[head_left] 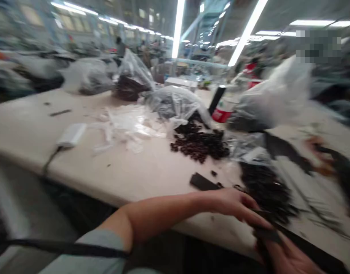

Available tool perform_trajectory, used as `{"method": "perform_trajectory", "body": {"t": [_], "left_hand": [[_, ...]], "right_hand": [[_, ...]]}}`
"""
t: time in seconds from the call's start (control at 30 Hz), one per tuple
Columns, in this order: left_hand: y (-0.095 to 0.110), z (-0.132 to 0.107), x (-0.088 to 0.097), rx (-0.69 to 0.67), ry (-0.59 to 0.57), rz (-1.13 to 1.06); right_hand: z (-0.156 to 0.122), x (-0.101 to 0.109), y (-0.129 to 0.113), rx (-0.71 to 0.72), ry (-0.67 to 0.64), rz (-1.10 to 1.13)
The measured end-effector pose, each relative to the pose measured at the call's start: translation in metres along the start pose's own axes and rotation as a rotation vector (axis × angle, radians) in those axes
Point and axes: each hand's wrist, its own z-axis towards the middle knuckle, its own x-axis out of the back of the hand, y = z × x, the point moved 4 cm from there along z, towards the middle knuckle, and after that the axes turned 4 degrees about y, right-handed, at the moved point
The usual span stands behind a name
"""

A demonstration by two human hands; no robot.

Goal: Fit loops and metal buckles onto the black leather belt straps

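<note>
My left hand (234, 205) pinches the end of a flat, dark, matte strip (314, 253) that runs from my fingers rightward and toward me, over my right hand (289, 260), whose hold is too blurred to tell.

Dark matt strap (306, 247), glossy clear plastic bag (175, 102)

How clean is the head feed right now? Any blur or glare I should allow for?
Head view: motion blur throughout, worst at the picture's right, where the plastic bag smears; the dark pile at centre is clearest; ceiling light strips blow out to white; left hand and right hand on the dark strip are soft, so their grip is unclear.
</note>
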Motion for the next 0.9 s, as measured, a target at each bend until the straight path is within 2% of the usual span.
{"method": "perform_trajectory", "body": {"t": [0.07, 0.17, 0.3, 0.4, 0.47, 0.57, 0.63, 0.73, 0.83, 0.9], "left_hand": [[0.002, -0.005, -0.01, -0.037, 0.055, -0.03], [0.001, 0.0, -0.007, -0.091, 0.131, 0.025], [0.008, -0.004, 0.004, -0.1, 0.208, -0.082], [0.015, -0.013, 0.014, -0.105, 0.253, -0.087], [0.017, -0.017, 0.016, -0.092, 0.207, -0.044], [0.016, -0.024, 0.007, -0.045, 0.0, 0.111], [0.018, -0.03, -0.003, -0.073, -0.132, 0.292], [0.027, -0.038, -0.021, -0.252, -0.216, 0.604], [0.037, -0.043, -0.031, -0.428, -0.164, 0.756], [0.042, -0.041, -0.029, -0.461, -0.04, 0.726]], "right_hand": [[-0.027, -0.011, -0.024, 0.05, 0.074, 0.055], [-0.028, -0.028, -0.038, 0.076, 0.033, 0.19], [-0.034, -0.023, -0.026, 0.105, -0.112, 0.331], [-0.047, -0.008, -0.008, 0.057, -0.141, 0.333], [-0.055, 0.006, 0.001, 0.008, -0.144, 0.279], [-0.066, 0.037, -0.003, 0.025, -0.172, 0.087], [-0.07, 0.063, -0.017, 0.057, -0.191, -0.083], [-0.07, 0.096, -0.052, 0.177, -0.241, -0.429], [-0.065, 0.115, -0.102, 0.474, -0.154, -0.766], [-0.061, 0.119, -0.139, 0.728, 0.043, -0.915]]}}
